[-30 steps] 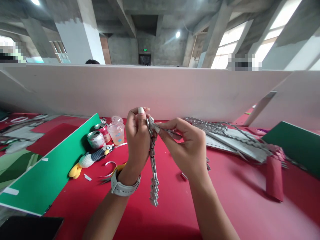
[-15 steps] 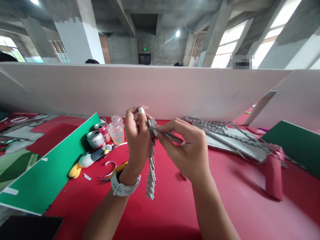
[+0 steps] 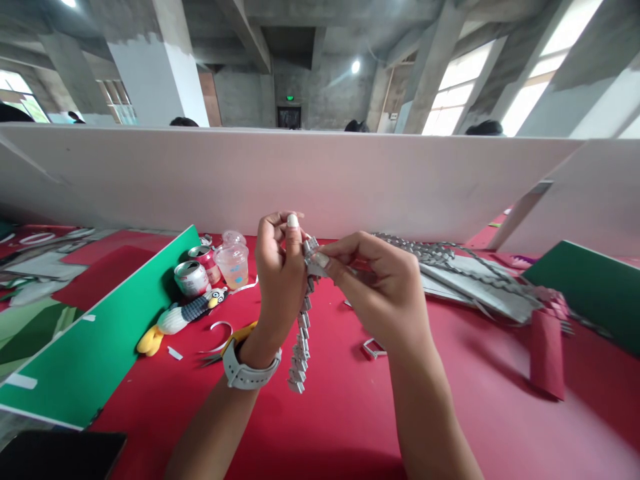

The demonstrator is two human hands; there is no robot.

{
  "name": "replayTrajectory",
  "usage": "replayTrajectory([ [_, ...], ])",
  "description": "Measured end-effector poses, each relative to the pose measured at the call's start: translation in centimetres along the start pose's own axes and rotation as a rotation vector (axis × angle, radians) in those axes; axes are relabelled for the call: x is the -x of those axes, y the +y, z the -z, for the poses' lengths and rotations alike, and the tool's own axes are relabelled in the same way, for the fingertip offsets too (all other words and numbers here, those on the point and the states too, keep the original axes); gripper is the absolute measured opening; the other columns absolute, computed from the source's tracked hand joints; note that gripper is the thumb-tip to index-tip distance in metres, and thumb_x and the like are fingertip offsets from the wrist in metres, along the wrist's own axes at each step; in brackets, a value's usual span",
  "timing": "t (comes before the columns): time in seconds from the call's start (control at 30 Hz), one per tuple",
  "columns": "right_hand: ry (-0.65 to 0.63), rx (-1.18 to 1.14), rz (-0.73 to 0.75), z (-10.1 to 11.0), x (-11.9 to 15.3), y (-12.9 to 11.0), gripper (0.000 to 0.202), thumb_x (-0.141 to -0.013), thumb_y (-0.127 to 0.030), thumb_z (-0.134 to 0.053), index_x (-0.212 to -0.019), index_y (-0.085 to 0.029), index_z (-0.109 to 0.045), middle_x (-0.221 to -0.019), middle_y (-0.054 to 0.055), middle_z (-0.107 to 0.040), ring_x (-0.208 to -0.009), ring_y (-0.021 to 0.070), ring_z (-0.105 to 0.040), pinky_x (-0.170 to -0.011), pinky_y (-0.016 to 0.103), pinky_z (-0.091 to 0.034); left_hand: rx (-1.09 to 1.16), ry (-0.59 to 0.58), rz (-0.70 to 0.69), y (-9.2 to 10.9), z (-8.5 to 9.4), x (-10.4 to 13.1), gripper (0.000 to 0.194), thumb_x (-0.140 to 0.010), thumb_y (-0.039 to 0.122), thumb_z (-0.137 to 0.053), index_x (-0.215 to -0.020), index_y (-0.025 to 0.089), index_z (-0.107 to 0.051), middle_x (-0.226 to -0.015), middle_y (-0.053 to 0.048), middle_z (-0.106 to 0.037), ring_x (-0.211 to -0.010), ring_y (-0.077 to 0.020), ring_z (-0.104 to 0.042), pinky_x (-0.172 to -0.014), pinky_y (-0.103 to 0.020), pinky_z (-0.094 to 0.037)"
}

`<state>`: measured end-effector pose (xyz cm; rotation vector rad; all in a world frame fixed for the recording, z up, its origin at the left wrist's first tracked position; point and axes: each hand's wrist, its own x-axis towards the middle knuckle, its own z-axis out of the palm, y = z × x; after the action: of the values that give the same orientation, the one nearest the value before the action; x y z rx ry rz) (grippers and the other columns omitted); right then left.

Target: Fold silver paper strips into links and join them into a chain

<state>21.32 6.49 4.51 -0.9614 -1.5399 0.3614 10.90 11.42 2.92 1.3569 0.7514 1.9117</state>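
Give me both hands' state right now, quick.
Left hand: closed, gripping the folded grey chain near its top.
Right hand: closed, fingertips pinching at the chain's top end.

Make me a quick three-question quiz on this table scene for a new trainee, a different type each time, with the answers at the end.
1. True or false: The grey chain hangs down from the left hand, with the fingertips of the right hand at its upper end.
2. Fill in the blank: The clear plastic ____ stands beside the red drink can.
3. Multiple choice: What colour are the handles of the scissors on the red table?
A) Blue
B) Yellow
C) Black

Key: 1. True. 2. Cup. 3. B.
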Motion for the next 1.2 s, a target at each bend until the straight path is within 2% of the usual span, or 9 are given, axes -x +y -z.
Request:
replayTrajectory([
  [0.33,0.007,0.024,0.092,-0.3,0.0,0.5,0.007,-0.081,-0.013,-0.059,-0.082,-0.018,-0.063,-0.074,0.001,-0.066,-0.065,0.01,-0.06,-0.055,0.021,-0.049,0.009,-0.029,-0.005,-0.1,0.0,-0.2,0.013,-0.093,0.033,-0.054,-0.094,0.02,-0.056,-0.07,0.003,-0.054,-0.052,-0.0063,-0.051,-0.046,-0.016,-0.042],
  [0.57,0.07,0.042,0.099,-0.7,-0.1,0.8,0.014,-0.08,-0.011,-0.058,-0.09,-0.021,-0.057,-0.067,-0.004,-0.057,-0.058,0.0078,-0.054,-0.049,0.018,-0.045,-0.068,-0.031,-0.046,-0.4,0.1,-0.4,0.013,-0.094,0.032,-0.052,-0.095,0.019,-0.055,-0.071,0.001,-0.057,-0.056,-0.0075,-0.057,-0.046,-0.016,-0.044],
  [0.83,0.074,0.039,0.057,-0.2,-0.4,1.1,0.015,-0.079,-0.01,-0.057,-0.09,-0.021,-0.055,-0.066,-0.004,-0.055,-0.058,0.0079,-0.051,-0.049,0.02,-0.041,-0.2,-0.011,-0.155,-0.7,0.4,-0.6,0.017,-0.091,0.035,-0.058,-0.095,0.019,-0.056,-0.076,-0.001,-0.062,-0.066,-0.0093,-0.061,-0.056,-0.018,-0.049],
  [0.9,0.089,0.031,0.04,0.2,-0.6,1.3,0.015,-0.079,-0.011,-0.058,-0.09,-0.021,-0.054,-0.067,-0.004,-0.055,-0.056,0.0078,-0.05,-0.048,0.021,-0.04,-0.214,-0.058,-0.149,-0.5,0.6,-0.7,0.02,-0.09,0.038,-0.06,-0.089,0.018,-0.059,-0.073,-0.001,-0.063,-0.063,-0.0088,-0.061,-0.054,-0.017,-0.048],
  [1.0,0.109,0.009,0.014,0.8,-0.9,1.7,0.015,-0.079,-0.014,-0.06,-0.09,-0.022,-0.053,-0.067,-0.004,-0.055,-0.054,0.0078,-0.049,-0.046,0.022,-0.037,-0.205,-0.203,-0.087,-0.1,0.9,-0.9,0.026,-0.088,0.041,-0.063,-0.081,0.017,-0.065,-0.067,-0.001,-0.065,-0.058,-0.0089,-0.06,-0.052,-0.018,-0.048],
  [1.1,0.123,-0.005,-0.006,1.4,-1.2,2.0,0.015,-0.08,-0.015,-0.06,-0.092,-0.022,-0.052,-0.064,-0.005,-0.052,-0.051,0.0077,-0.046,-0.045,0.023,-0.034,-0.174,-0.325,-0.026,0.2,1.3,-1.1,0.021,-0.084,0.038,-0.068,-0.086,0.018,-0.071,-0.072,-0.002,-0.07,-0.058,-0.01,-0.062,-0.051,-0.019,-0.049],
  [1.2,0.123,0.004,-0.013,1.7,-1.2,2.1,0.016,-0.08,-0.015,-0.06,-0.092,-0.022,-0.052,-0.064,-0.005,-0.052,-0.051,0.0077,-0.044,-0.046,0.023,-0.034,-0.174,-0.376,-0.004,0.5,1.5,-1.2,0.016,-0.083,0.033,-0.07,-0.091,0.019,-0.072,-0.08,-0.003,-0.074,-0.054,-0.0082,-0.06,-0.044,-0.018,-0.045],
])
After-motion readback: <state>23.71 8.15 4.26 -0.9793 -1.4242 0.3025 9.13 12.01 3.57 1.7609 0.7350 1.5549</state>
